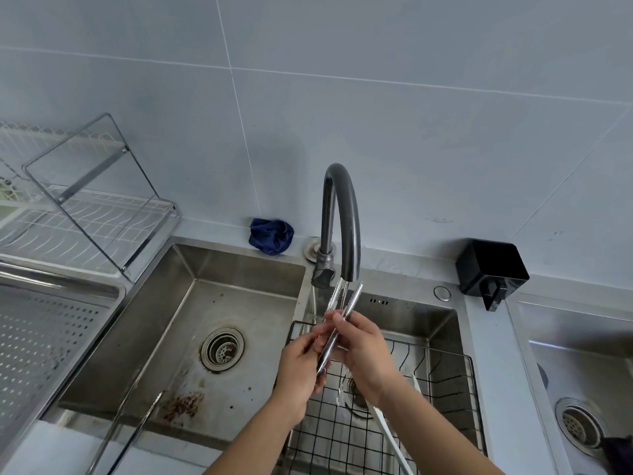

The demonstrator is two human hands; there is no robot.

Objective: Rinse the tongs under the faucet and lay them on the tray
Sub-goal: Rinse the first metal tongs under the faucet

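Metal tongs (347,306) point up into the stream running from the dark curved faucet (342,214). My left hand (301,361) grips the lower end of the tongs. My right hand (363,344) holds them around the middle, fingers wrapped over the arms. Water falls past my hands into the right basin. A perforated steel tray (51,337) sits at the left edge of the sink. A second pair of metal tongs (137,430) lies across the front edge of the left basin.
A black wire basket (445,389) sits in the right basin with a white utensil (390,430) in it. The left basin (205,303) has a drain strainer. A dish rack (85,207) stands at back left, a blue cloth (270,234) behind the faucet, a black box (491,269) at right.
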